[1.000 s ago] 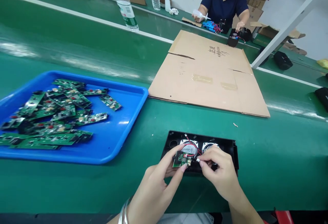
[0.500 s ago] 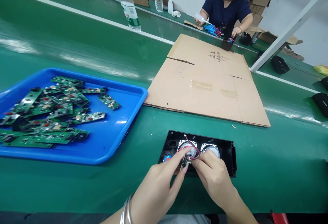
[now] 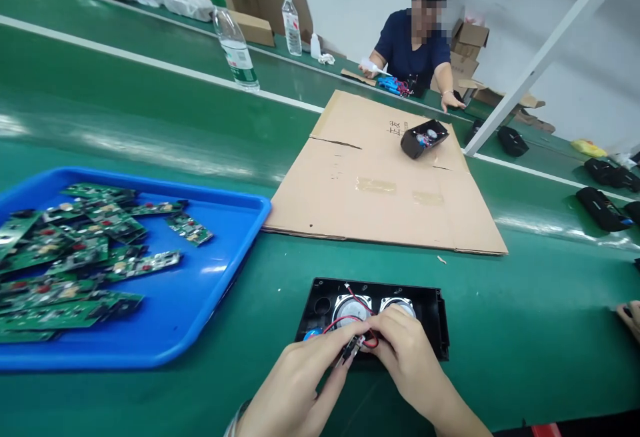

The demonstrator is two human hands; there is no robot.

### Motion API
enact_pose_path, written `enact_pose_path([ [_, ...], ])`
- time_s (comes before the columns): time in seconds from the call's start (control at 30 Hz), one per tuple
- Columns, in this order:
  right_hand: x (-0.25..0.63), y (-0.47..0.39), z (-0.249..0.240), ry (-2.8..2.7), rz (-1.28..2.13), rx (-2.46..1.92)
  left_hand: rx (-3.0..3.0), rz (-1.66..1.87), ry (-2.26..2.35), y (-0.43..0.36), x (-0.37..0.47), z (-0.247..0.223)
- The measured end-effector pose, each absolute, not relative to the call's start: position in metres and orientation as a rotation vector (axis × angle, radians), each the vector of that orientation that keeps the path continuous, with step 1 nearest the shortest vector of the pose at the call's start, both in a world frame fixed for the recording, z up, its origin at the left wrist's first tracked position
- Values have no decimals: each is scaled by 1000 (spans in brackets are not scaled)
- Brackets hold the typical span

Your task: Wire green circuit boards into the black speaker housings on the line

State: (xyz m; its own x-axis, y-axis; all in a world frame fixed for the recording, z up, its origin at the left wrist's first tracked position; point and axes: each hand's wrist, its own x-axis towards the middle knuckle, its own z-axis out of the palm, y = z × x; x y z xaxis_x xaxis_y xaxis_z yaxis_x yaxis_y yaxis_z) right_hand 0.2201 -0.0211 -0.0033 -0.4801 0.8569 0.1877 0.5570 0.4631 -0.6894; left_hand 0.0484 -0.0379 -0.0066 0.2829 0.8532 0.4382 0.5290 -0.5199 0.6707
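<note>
A black speaker housing (image 3: 431,317) lies on the green bench, with two round speakers (image 3: 353,309) and red and black wires inside. Over its front edge, my left hand (image 3: 310,370) pinches a small circuit board (image 3: 351,349) between thumb and fingers. My right hand (image 3: 407,350) is closed at the board's right end, by the wires; its fingertips hide what exactly they hold. A blue part (image 3: 313,334) shows at the housing's left side.
To the left is a blue tray (image 3: 215,277) with several green circuit boards. Beyond the housing lies flat cardboard (image 3: 400,217), bearing another black housing (image 3: 423,140). A bottle (image 3: 237,57) and a person (image 3: 413,43) are farther back. Another person's hand (image 3: 631,317) shows at the right edge.
The second black housing now rests on the cardboard, and the person across has drawn a hand away from it. My right fingertips have moved closer to my left ones. The view has shifted.
</note>
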Motion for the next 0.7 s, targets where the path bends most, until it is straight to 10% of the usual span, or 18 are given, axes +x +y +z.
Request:
enact_pose_path([
  [0.7,219,-4,1,-1954,1018,-1612,1815,1061,1558,-58,45,-2],
])
